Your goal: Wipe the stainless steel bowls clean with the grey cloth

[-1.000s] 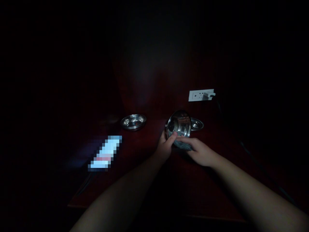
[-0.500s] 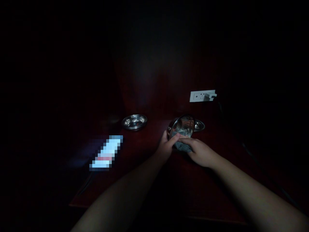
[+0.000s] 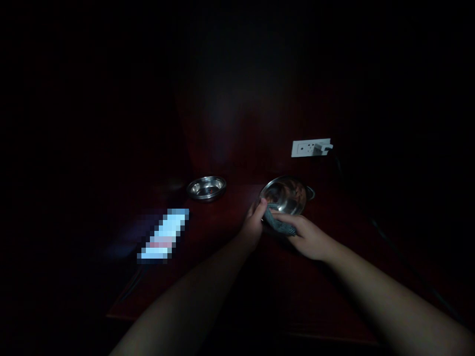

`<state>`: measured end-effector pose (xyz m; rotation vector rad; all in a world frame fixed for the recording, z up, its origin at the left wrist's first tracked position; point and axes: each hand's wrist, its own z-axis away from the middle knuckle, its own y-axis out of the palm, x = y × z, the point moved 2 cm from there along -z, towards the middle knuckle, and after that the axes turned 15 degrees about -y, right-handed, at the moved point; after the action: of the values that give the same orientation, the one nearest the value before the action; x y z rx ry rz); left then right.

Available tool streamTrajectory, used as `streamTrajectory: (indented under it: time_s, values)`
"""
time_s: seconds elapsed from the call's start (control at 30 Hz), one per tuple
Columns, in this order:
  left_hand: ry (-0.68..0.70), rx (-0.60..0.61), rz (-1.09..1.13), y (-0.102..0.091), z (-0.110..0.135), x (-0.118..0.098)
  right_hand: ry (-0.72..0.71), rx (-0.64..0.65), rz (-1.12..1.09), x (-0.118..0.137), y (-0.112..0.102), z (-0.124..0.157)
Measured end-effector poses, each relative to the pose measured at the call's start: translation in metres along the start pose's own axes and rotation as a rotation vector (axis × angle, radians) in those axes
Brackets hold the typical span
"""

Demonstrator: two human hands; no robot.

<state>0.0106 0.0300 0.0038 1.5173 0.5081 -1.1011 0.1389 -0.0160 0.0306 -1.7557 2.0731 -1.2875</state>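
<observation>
A shiny steel bowl (image 3: 291,193) is tilted up over the dark red table, its inside facing me. My left hand (image 3: 255,222) is closed on the bowl's near left edge, thumb on the rim. My right hand (image 3: 306,235) grips a grey-green cloth (image 3: 280,226) at the near rim, its fingers partly hidden by the cloth. Behind the bowl, on the right, the edge of another steel dish (image 3: 310,192) shows; most of it is hidden.
Further left, a steel bowl or stack of bowls (image 3: 207,188) stands on the table (image 3: 222,222). A lit, blurred-out phone-like screen (image 3: 165,235) lies nearer. On the wall is a white socket (image 3: 310,148) with a plug in it. A cable runs down the right side.
The bowl has turned so that its opening faces up more. The cloth has moved from inside the bowl to its near rim, with my right hand.
</observation>
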Motion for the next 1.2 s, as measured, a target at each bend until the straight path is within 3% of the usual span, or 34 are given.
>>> streamTrajectory:
  time_s: [0.17, 0.37, 0.57, 1.1, 1.2]
  values:
    - [-0.144, 0.040, 0.077, 0.006, 0.006, 0.002, 0.014, 0.025, -0.009, -0.004, 0.002, 0.002]
    - [-0.048, -0.012, 0.058, 0.002, 0.005, 0.002, 0.083, 0.133, 0.082, -0.012, 0.001, 0.005]
    - [-0.011, 0.054, -0.011, 0.005, 0.009, -0.001, 0.134, 0.201, 0.232, -0.018, -0.001, 0.008]
    - [0.030, 0.054, -0.014, 0.008, 0.010, -0.004, 0.137, 0.098, 0.469, -0.013, -0.004, 0.002]
    - [0.050, 0.045, -0.030, 0.007, 0.010, -0.004, 0.133, 0.126, 0.450, -0.013, -0.002, 0.002]
